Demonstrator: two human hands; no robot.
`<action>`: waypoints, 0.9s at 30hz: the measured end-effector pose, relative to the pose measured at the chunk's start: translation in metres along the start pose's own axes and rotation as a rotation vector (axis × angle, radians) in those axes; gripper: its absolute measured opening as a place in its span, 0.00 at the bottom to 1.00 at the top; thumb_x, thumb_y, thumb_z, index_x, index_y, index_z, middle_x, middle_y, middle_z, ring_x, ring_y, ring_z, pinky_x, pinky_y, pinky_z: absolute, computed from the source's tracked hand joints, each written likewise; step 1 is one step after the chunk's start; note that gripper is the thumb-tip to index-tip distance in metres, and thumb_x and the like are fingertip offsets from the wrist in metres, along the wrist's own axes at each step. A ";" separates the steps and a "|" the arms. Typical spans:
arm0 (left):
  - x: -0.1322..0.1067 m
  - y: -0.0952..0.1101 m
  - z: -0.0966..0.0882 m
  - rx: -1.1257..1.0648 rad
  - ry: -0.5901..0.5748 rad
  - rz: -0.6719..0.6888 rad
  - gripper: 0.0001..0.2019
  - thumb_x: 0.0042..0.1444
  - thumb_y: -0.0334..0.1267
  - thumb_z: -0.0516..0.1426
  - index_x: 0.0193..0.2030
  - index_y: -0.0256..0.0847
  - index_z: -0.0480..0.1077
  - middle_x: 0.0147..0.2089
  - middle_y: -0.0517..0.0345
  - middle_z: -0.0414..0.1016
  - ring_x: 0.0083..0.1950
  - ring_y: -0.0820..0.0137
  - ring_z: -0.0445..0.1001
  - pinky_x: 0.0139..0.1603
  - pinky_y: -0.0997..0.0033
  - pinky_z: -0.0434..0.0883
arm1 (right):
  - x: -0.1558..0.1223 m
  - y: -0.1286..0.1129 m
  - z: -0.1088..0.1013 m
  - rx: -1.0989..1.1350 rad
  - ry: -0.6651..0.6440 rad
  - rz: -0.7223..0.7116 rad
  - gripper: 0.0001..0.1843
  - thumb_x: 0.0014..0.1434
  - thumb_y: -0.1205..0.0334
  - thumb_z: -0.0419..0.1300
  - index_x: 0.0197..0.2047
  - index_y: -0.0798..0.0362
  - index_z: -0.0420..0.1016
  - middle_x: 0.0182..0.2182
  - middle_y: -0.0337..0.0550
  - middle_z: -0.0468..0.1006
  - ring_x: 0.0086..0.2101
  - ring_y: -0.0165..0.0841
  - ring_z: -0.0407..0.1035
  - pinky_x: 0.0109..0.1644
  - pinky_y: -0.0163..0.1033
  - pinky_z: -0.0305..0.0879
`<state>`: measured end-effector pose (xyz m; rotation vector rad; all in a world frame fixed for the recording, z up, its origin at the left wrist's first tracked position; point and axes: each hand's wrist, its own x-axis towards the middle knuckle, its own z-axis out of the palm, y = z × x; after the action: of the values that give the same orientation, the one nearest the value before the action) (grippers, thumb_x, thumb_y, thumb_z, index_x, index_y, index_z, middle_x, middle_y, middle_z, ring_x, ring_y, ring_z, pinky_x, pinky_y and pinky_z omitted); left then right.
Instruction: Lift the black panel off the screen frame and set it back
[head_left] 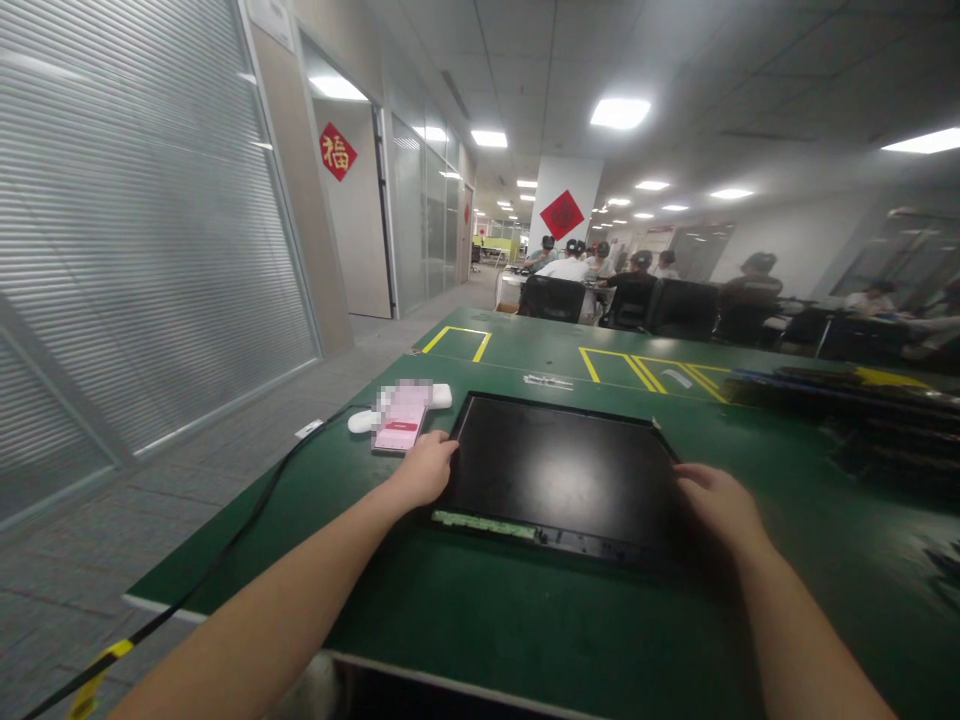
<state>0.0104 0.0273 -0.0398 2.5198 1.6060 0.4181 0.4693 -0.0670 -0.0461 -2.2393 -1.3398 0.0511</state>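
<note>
- Flat on the green table [525,620], glossy face up: a black panel [562,475], squarely between both hands and slightly ahead of them.
- At the panel's left rim, near its far corner: left hand [424,468], knuckles up, fingers bent down and closed on the edge.
- At the panel's right rim, roughly mid-length: right hand [720,505], thumb laid toward the top face, fingers tucked out of sight beneath the palm; cannot tell whether closed around the edge or merely pressed against it.
- Both forearms stretched in from the near side of the table, one on either side of the panel, well apart.
- Along the panel's near edge, between the wrists: a narrow green circuit strip [484,522], exposed and running from the left corner toward the middle.
- Just beyond the left hand, near but not touching: a phone [401,418] with a pink screen, lying across a white device [360,422].
- From that white device off the table's left edge and down to the floor: a black cable [247,520].
- Farther back on the tabletop: yellow tape outlines [457,342].
- At the far right of the table: a low stack of dark panels [847,395], well apart from the right hand.
- In the background: seated people [637,270] around desks, under a red diamond sign [562,213] on a pillar.
</note>
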 end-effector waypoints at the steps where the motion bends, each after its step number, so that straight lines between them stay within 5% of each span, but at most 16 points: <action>1: 0.000 -0.001 0.001 -0.004 0.006 -0.001 0.23 0.55 0.25 0.50 0.54 0.38 0.76 0.59 0.42 0.72 0.59 0.55 0.70 0.60 0.56 0.68 | 0.002 0.004 0.001 -0.042 -0.009 0.011 0.21 0.52 0.55 0.54 0.44 0.49 0.84 0.44 0.48 0.82 0.45 0.45 0.75 0.51 0.47 0.69; 6: -0.003 -0.001 0.005 0.000 0.040 -0.005 0.23 0.57 0.25 0.49 0.56 0.38 0.74 0.59 0.41 0.72 0.59 0.56 0.71 0.61 0.56 0.67 | 0.010 0.015 0.003 -0.231 -0.051 0.077 0.23 0.53 0.54 0.55 0.46 0.50 0.84 0.45 0.53 0.82 0.49 0.52 0.73 0.53 0.53 0.67; 13: -0.003 0.000 0.006 -0.021 -0.004 -0.019 0.29 0.56 0.24 0.49 0.66 0.35 0.65 0.68 0.39 0.66 0.69 0.53 0.63 0.67 0.52 0.61 | 0.009 0.018 0.008 -0.106 -0.090 0.109 0.20 0.51 0.52 0.56 0.41 0.48 0.85 0.41 0.50 0.83 0.45 0.49 0.76 0.50 0.50 0.70; 17: -0.002 -0.004 0.005 -0.163 0.024 -0.002 0.30 0.55 0.23 0.48 0.65 0.38 0.66 0.67 0.46 0.69 0.69 0.59 0.64 0.69 0.58 0.61 | 0.010 0.022 0.011 -0.006 -0.066 0.103 0.17 0.49 0.54 0.58 0.38 0.48 0.85 0.37 0.50 0.83 0.40 0.46 0.77 0.45 0.47 0.71; 22: -0.004 -0.005 -0.006 -0.406 0.018 -0.028 0.27 0.54 0.25 0.48 0.60 0.42 0.72 0.63 0.53 0.73 0.67 0.59 0.68 0.67 0.59 0.64 | 0.007 0.017 0.010 0.020 -0.126 0.161 0.21 0.53 0.55 0.56 0.45 0.54 0.83 0.46 0.52 0.82 0.46 0.47 0.75 0.49 0.46 0.69; 27: -0.005 0.001 -0.016 -0.814 0.044 -0.168 0.26 0.50 0.26 0.54 0.57 0.43 0.75 0.56 0.53 0.79 0.55 0.58 0.78 0.55 0.62 0.74 | 0.003 0.010 0.007 0.006 -0.138 0.199 0.22 0.56 0.56 0.56 0.49 0.57 0.82 0.48 0.53 0.81 0.48 0.46 0.75 0.50 0.44 0.69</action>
<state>0.0049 0.0214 -0.0249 1.7599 1.2746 0.8890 0.4770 -0.0648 -0.0560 -2.3945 -1.1779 0.2849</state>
